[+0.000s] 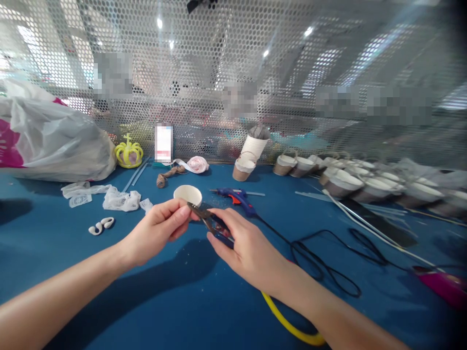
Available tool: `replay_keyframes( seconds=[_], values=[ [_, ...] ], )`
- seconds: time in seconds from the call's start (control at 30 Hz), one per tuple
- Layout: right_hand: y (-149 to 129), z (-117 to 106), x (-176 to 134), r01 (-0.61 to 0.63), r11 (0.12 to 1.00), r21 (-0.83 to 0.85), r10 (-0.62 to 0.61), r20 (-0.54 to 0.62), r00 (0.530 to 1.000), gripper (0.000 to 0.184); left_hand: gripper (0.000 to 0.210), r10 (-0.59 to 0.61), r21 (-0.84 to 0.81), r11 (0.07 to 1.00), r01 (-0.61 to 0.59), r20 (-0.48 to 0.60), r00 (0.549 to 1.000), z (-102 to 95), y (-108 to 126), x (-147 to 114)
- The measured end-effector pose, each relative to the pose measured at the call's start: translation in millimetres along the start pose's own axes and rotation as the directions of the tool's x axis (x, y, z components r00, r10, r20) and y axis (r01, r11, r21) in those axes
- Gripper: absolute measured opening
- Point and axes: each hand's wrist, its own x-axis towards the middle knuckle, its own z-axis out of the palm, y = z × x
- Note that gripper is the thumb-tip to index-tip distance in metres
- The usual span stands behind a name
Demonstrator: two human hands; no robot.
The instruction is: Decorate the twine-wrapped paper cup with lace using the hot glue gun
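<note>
My right hand (244, 243) is closed around a pair of pliers (206, 218), whose dark jaws point up and left. My left hand (160, 226) pinches thumb against fingers right at the jaw tips. What it holds there is too small to make out. Just behind the fingertips stands a white paper cup (188, 194), its lower part hidden by my left hand. A blue hot glue gun (239, 198) with a red trigger lies beyond my right hand.
White earbuds (101, 226) and crumpled plastic wrappers (120, 198) lie left. Twine (168, 176), a ribbon roll (197, 165) and a yellow crown-shaped item (129, 153) sit behind. Several small cups (341, 183) crowd the right. A black cord (317, 262) loops across the table.
</note>
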Motion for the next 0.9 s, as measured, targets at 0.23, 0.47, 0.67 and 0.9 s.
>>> replay_keyframes(
  seconds=[0.23, 0.47, 0.67, 0.9],
  values=[
    [1.9, -6.1, 1.7, 0.08, 0.997, 0.018, -0.08, 0.03, 0.996, 0.038, 0.026, -0.123, -0.395, 0.891, 0.225, 0.266, 0.956, -3.2, 1.8, -0.5],
    [5.6, -5.4, 3.1, 0.168, 0.985, 0.031, -0.169, 0.035, 0.985, 0.042, 0.02, -0.07, -0.5, 0.809, 0.308, 0.439, 0.896, -8.9, -4.4, -2.0],
    [6.6, -4.8, 2.4, 0.198, 0.98, 0.03, -0.199, 0.033, 0.98, 0.042, 0.019, -0.064, -0.484, 0.811, 0.328, 0.484, 0.873, -9.7, -4.0, -2.3],
    [8.1, -3.9, 0.2, 0.183, 0.983, 0.021, -0.183, 0.037, 0.982, 0.038, 0.021, -0.055, -0.453, 0.846, 0.28, 0.449, 0.892, -9.2, -3.7, -1.9]
  ],
)
